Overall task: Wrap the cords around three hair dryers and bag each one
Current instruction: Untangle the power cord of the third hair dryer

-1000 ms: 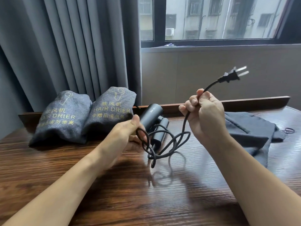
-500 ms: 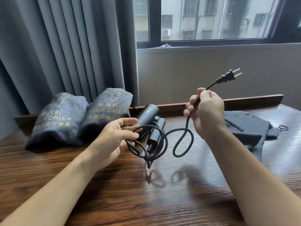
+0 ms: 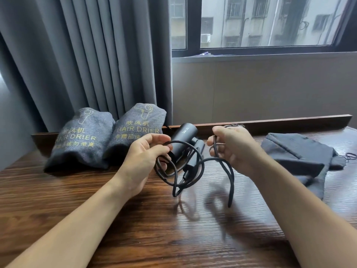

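Observation:
A black hair dryer [image 3: 184,139] lies on the wooden table [image 3: 173,229], partly behind my hands. Its black cord [image 3: 201,167] hangs in loose loops between them. My left hand [image 3: 144,160] grips the gathered loops with curled fingers. My right hand [image 3: 234,149] pinches the cord farther along, level with the left. The plug is hidden. Two filled grey bags marked HAIR DRIER, one [image 3: 81,140] at the far left and one [image 3: 139,130] beside it, lean at the back left. An empty grey bag [image 3: 297,151] lies flat to the right.
A raised wooden ledge [image 3: 280,122] runs along the table's back edge. Grey curtains [image 3: 87,55] hang behind the filled bags, and a window [image 3: 260,22] sits above a beige wall. The empty bag's drawstring [image 3: 350,156] trails near the right edge.
My right hand has come down and leftward from its raised position, bringing the cord close to my left hand. The plug, visible above before, is out of sight. The loops hang lower.

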`<state>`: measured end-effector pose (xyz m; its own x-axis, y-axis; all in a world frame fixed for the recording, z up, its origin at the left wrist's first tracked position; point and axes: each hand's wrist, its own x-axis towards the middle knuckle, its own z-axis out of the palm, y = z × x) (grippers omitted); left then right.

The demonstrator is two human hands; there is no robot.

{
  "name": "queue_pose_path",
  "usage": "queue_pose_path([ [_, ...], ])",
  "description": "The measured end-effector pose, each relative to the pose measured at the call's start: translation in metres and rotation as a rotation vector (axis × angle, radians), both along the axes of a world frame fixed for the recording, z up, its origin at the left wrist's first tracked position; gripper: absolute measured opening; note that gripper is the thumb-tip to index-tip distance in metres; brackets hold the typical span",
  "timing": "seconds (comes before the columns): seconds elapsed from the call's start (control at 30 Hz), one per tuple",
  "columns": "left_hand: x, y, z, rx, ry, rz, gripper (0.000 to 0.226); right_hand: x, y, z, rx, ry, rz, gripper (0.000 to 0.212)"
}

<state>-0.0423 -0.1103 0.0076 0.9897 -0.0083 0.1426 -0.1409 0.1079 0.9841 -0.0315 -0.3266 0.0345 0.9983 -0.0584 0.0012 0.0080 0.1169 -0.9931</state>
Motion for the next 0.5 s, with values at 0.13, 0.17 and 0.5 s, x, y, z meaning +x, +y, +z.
queue_pose_path([
  [0.13,-0.001,-0.001,0.0,0.005,-0.076,0.075,0.018,0.0,0.004,-0.008,-0.093,0.062,0.192,0.029],
  [0.17,0.0,-0.001,0.0,-0.001,-0.093,0.097,0.018,0.0,0.004,-0.01,-0.119,0.077,0.235,0.027],
  [0.5,0.004,0.0,-0.003,0.059,-0.252,0.226,0.021,-0.009,0.016,-0.019,-0.01,0.066,0.444,0.02],
])
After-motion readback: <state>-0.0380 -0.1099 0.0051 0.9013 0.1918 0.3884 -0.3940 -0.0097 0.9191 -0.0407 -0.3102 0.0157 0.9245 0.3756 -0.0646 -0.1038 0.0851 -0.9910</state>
